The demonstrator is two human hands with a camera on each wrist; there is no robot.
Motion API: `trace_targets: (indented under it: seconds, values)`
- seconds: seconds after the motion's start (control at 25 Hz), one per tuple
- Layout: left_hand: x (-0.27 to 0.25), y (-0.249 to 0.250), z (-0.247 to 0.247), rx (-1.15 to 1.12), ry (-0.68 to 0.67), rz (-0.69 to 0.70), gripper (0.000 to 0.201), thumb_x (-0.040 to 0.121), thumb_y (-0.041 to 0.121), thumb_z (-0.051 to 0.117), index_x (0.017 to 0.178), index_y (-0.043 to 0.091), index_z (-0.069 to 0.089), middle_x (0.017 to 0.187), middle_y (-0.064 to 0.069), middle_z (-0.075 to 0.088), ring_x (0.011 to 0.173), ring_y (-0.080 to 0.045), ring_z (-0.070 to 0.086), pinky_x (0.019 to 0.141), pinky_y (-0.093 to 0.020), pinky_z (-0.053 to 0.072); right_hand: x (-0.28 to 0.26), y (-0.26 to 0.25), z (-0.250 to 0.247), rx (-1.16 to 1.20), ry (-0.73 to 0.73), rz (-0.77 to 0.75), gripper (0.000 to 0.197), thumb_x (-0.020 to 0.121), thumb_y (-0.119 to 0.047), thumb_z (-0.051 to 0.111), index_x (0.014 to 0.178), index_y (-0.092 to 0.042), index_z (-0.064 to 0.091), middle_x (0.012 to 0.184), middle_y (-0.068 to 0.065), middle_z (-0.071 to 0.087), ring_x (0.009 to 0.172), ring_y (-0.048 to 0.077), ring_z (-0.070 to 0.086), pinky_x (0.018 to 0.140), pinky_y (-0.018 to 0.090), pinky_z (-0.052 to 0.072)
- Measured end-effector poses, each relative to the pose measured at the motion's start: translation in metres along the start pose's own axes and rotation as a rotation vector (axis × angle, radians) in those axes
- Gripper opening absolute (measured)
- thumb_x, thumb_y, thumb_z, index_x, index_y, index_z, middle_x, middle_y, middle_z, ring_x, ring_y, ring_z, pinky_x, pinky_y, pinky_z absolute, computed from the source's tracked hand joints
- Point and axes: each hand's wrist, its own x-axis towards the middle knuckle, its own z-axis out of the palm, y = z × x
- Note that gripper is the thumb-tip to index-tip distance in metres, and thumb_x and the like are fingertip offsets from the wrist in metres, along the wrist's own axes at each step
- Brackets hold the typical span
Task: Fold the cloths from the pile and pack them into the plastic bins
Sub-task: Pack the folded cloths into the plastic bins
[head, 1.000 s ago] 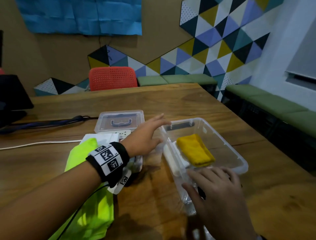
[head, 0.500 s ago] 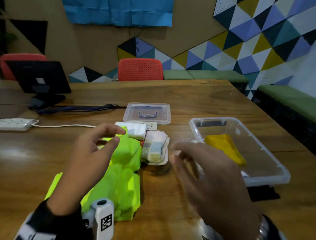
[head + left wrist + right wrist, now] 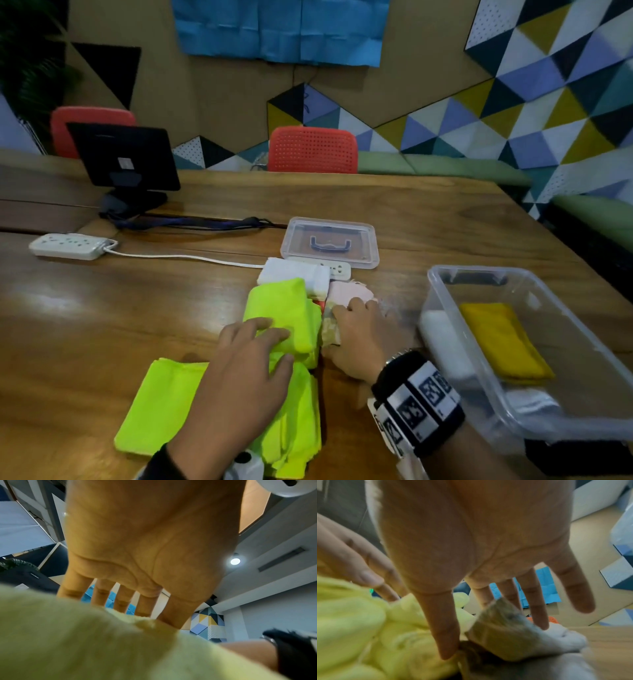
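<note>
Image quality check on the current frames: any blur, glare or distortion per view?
Head view: dim room, soft glare on the wooden table, right hand slightly smeared, straight edges bowed by the wide lens. Left wrist view: neon yellow cloth fills the foreground out of focus; a ceiling lamp blooms. Right wrist view: motion blur over the pale patterned cloth and the palm.

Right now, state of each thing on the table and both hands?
Left hand: open, fingers resting on the green cloths.
Right hand: open, fingers on the pink cloth.
Green cloths: piled on the table, not packed.
Pink cloth: on the table beside the green cloths.
Bin: open, lid off.
Yellow cloth: folded, in the bin.
Lid: flat on the table, behind the pile.
</note>
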Motion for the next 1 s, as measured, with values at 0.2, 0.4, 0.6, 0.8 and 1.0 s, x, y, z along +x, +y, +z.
trace_targets:
  seconds: [0.2, 0.4, 0.6, 0.8, 1.0]
  values:
    - [0.003, 0.008, -0.002, 0.101, -0.072, -0.02, 0.059, 0.086, 0.057, 0.026, 0.129, 0.041, 0.063, 0.141, 0.02, 0.05, 0.128, -0.011, 0.035, 0.108, -0.027, 0.036, 0.018, -0.01, -0.029, 0.164, 0.075, -0.038, 0.045, 0.09, -0.026, 0.048, 0.136, -0.024, 0.047, 0.139, 0.002, 0.048, 0.129, 0.028, 0.043, 0.104, 0.047, 0.037]
    - [-0.002, 0.018, -0.006, 0.172, -0.144, -0.039, 0.059, 0.09, 0.058, 0.023, 0.131, 0.04, 0.061, 0.142, 0.018, 0.051, 0.13, -0.015, 0.036, 0.105, -0.031, 0.043, 0.099, -0.017, -0.039, 0.335, 0.058, -0.021, 0.042, 0.097, -0.028, 0.049, 0.138, -0.021, 0.049, 0.14, 0.007, 0.055, 0.126, 0.03, 0.053, 0.102, 0.046, 0.047]
    - [-0.003, 0.018, -0.007, 0.18, -0.08, 0.005, 0.048, 0.099, 0.055, 0.032, 0.143, 0.042, 0.045, 0.15, 0.024, 0.035, 0.136, -0.01, 0.023, 0.11, -0.025, 0.035, 0.141, -0.022, -0.039, 0.265, -0.172, -0.027, 0.057, 0.093, -0.03, 0.055, 0.145, -0.013, 0.041, 0.145, 0.014, 0.05, 0.131, 0.032, 0.048, 0.108, 0.043, 0.042]
    - [-0.003, 0.016, -0.004, 0.187, -0.073, 0.011, 0.048, 0.098, 0.055, 0.033, 0.142, 0.041, 0.046, 0.15, 0.024, 0.034, 0.135, -0.011, 0.022, 0.107, -0.027, 0.04, 0.137, -0.03, -0.045, 0.114, -0.025, 0.051, 0.066, 0.081, -0.037, 0.065, 0.143, -0.019, 0.047, 0.149, 0.012, 0.041, 0.143, 0.037, 0.028, 0.115, 0.061, 0.02]
    - [-0.005, 0.02, -0.006, 0.208, -0.059, 0.018, 0.045, 0.099, 0.051, 0.034, 0.14, 0.038, 0.049, 0.147, 0.023, 0.037, 0.135, -0.01, 0.024, 0.103, -0.025, 0.04, 0.125, -0.026, -0.055, 0.555, 0.052, -0.011, 0.029, 0.074, -0.029, 0.077, 0.097, -0.019, 0.061, 0.095, 0.001, 0.064, 0.097, 0.023, 0.061, 0.085, 0.036, 0.051]
